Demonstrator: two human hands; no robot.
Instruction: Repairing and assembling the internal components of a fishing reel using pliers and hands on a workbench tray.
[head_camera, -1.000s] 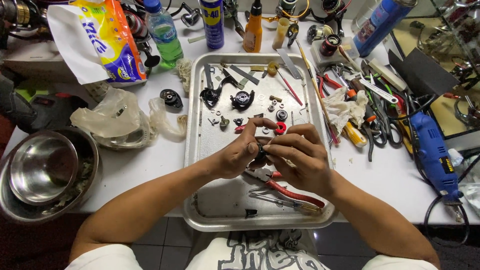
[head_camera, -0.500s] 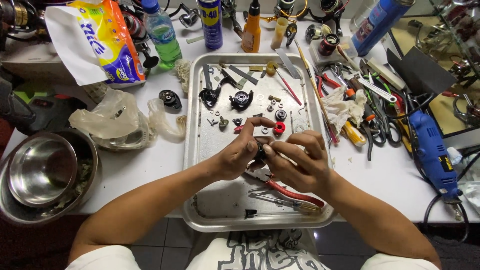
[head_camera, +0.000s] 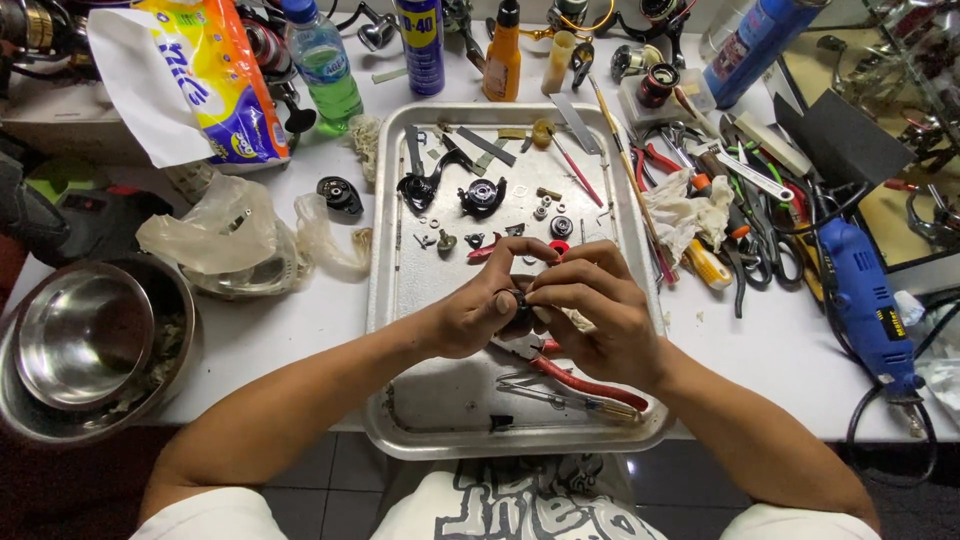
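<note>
One metal tray (head_camera: 395, 330), two steel bowls (head_camera: 85, 335), two blue spray cans (head_camera: 421, 45), one green bottle (head_camera: 325, 65).

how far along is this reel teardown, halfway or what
Roughly mid-job, as a guess. Done: many small parts, washers and gears lie spread out on the metal tray, beside a black frame piece. In hand: the left hand and right hand pinch one small dark part between fingertips. Left: the loose parts remain apart; red-handled pliers lie unused.
</note>
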